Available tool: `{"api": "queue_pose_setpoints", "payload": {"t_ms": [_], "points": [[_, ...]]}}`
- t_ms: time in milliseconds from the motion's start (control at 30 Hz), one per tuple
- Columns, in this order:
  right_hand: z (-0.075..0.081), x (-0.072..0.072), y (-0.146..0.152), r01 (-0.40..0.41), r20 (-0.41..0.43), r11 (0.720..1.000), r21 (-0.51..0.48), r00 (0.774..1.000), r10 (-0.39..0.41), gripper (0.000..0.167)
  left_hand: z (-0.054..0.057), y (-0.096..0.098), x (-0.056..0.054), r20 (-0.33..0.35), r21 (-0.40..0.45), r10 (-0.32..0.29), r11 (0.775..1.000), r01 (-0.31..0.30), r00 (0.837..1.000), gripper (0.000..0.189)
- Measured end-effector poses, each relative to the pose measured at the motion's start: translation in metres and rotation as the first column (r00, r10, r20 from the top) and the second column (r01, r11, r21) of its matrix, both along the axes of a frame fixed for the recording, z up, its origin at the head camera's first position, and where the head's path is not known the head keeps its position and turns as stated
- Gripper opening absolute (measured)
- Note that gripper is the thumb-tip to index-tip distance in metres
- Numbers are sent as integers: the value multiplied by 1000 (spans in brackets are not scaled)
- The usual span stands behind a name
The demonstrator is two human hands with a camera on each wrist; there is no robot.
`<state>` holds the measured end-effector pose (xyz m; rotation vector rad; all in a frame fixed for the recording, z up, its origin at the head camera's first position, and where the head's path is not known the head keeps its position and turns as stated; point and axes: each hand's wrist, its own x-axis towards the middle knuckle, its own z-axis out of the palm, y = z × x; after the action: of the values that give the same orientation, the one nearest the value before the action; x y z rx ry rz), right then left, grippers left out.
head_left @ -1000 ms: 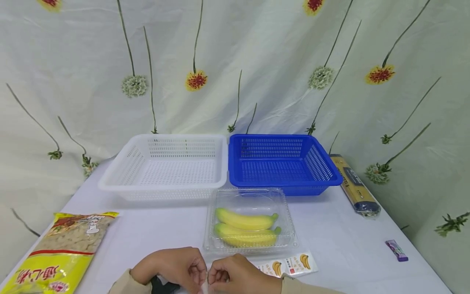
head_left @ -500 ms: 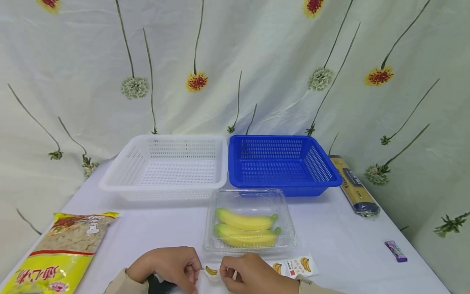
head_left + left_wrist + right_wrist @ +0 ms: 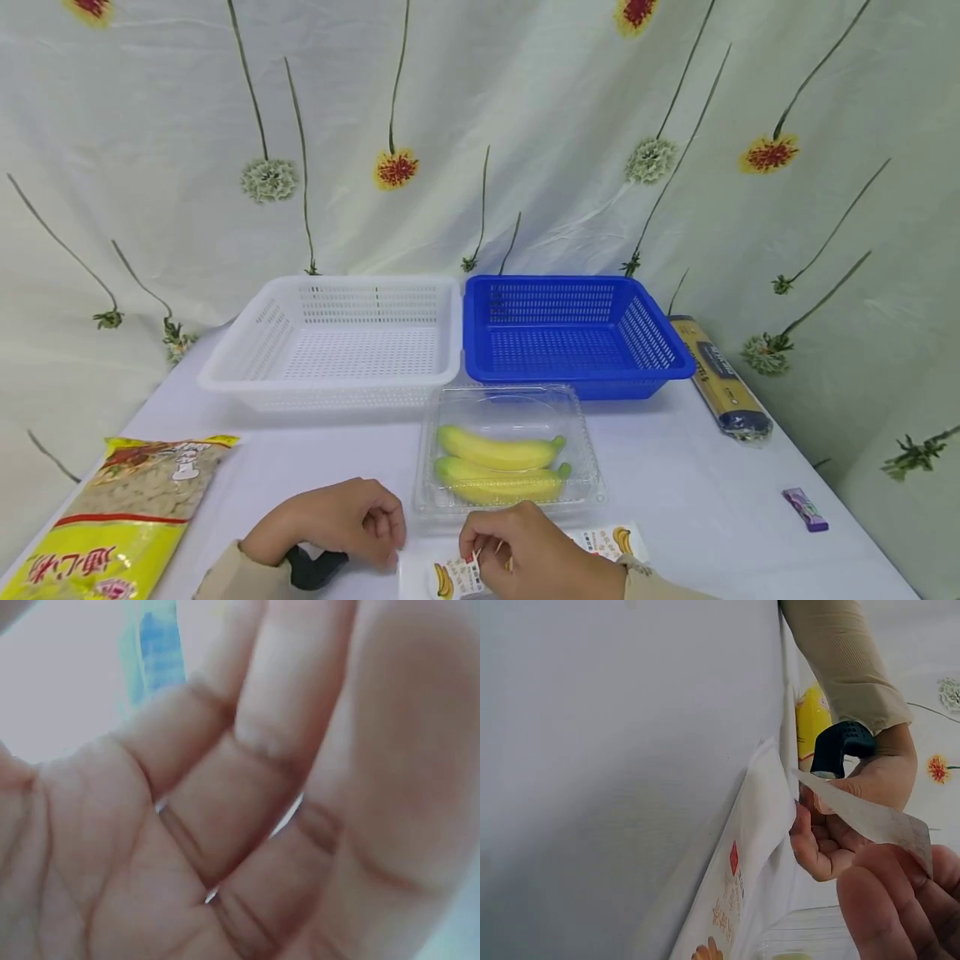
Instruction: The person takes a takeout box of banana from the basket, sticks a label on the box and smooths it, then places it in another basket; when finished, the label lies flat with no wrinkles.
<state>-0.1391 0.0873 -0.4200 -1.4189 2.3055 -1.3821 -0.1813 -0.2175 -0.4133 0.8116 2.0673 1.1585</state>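
In the head view my right hand (image 3: 543,554) pinches a white paper label (image 3: 444,581) printed with bananas. The right wrist view shows this label's thin pale underside (image 3: 870,817) rising from the fingertips to a point. Beneath lies a label strip (image 3: 611,542) with more banana prints, its white end (image 3: 769,787) curving up beside my left hand (image 3: 333,521). The left thumb and fingers are curled, pinching that end at its edge. Only the left palm and fingers fill the left wrist view. Two bananas (image 3: 498,452) lie inside a clear lidded plastic box (image 3: 510,404) just beyond the hands.
Behind the box stand a white basket (image 3: 337,386) and a blue basket (image 3: 577,386), side by side. A yellow pasta bag (image 3: 127,521) lies on the left. Along the right edge are a packet of spaghetti (image 3: 720,379) and a small purple wrapped bar (image 3: 806,508).
My right hand has moved right, away from the left, drawing the banana label up off the strip. My left hand has shifted slightly left and away from my body.
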Motion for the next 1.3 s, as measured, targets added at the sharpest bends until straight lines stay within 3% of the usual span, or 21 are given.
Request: {"api": "queue_pose_setpoints", "payload": {"t_ms": [133,267,433,633,867,1033,1300], "points": [[3,-2,3,-1,65,1000,-1,998,1,11,3,-8,-8,-149,-35,60,997,-66,987,30],[3,-2,4,18,58,1000,-5,998,-17,15,12,-11,-12,-218,-29,162,985,-172,962,64],[5,-3,4,22,68,1000,-16,997,-21,19,21,-5,-16,-170,69,269,963,-261,948,91],[10,-6,5,32,146,999,-14,989,-29,30,18,12,-21,-83,141,352,930,-338,932,98],[13,-9,7,24,130,999,-32,991,-19,32,12,26,-26,-25,211,356,915,-343,934,101],[19,-14,9,22,235,994,-105,972,4,23,11,32,-32,18,211,367,908,-362,930,103],[27,-21,12,63,332,985,-161,943,-6,13,11,37,-42,26,180,366,914,-364,930,102]]}}
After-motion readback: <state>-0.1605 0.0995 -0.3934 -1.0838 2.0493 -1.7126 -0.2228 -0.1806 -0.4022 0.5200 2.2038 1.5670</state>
